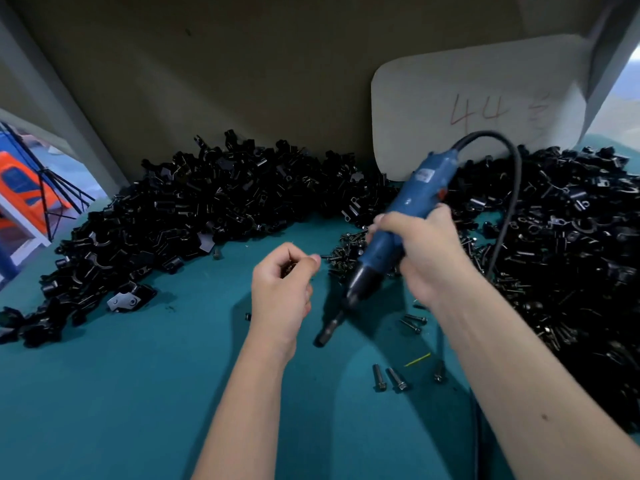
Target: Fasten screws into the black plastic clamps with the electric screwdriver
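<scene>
Item: right hand [420,251] wrapped around blue electric screwdriver [398,220], bit angled down over teal mat [138,393]; left hand [282,282] curled, apparently pinching small screws; black plastic clamps [194,209] heaped behind; risk: none yet picked, loose screws [388,377] may scatter.

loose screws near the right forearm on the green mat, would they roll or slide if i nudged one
The loose screws look like short round shafts with wider heads, so a nudged one would probably roll in a curve around its head rather than straight. The green mat looks soft, which likely damps sliding. They look small, so probably light and easily scattered.
</scene>
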A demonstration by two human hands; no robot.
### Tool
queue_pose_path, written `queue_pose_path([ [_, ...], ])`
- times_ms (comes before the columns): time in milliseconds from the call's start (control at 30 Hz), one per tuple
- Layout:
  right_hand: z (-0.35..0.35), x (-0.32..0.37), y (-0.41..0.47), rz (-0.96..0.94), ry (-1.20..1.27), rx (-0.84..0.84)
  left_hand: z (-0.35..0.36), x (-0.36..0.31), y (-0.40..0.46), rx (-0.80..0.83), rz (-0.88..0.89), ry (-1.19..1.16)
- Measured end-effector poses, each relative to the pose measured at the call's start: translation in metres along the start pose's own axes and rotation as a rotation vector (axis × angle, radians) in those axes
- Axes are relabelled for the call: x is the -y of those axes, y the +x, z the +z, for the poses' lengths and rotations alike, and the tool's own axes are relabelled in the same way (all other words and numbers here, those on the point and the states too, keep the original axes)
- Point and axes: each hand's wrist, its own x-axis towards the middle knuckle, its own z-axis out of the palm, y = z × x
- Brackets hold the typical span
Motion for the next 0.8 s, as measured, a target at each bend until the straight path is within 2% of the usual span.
queue_pose_path([
  [67,0.004,-0.009,-0.001,-0.038,-0.208,-0.012,0.003,0.000,0.000,-0.025,0.063,0.026],
  [200,-0.007,-0.010,0.002,-0.223,-0.888,-0.112,0.006,0.003,0.001,-0.065,0.157,0.109],
  [267,-0.011,-0.007,0.002,-0.282,-1.015,-0.138,0.010,0.004,-0.001,-0.092,0.190,0.168],
  [400,-0.006,0.006,-0.005,-0.335,-1.018,-0.099,0.019,-0.003,-0.005,-0.144,0.408,0.379],
  [467,-0.003,0.013,-0.009,-0.318,-0.977,-0.009,0.025,-0.009,-0.008,-0.126,0.523,0.532],
  [567,-0.004,0.031,-0.020,-0.168,-0.917,0.289,0.047,-0.015,-0.018,0.002,0.478,0.586],
  [633,-0.014,0.042,-0.025,-0.149,-0.973,0.397,0.066,-0.016,-0.023,0.143,0.394,0.538],
  [733,-0.061,0.068,-0.031,-0.283,-1.004,0.255,0.109,-0.029,-0.038,0.360,0.385,0.413],
  [800,-0.086,0.082,-0.034,-0.317,-0.972,0.130,0.134,-0.036,-0.040,0.390,0.380,0.369],
])
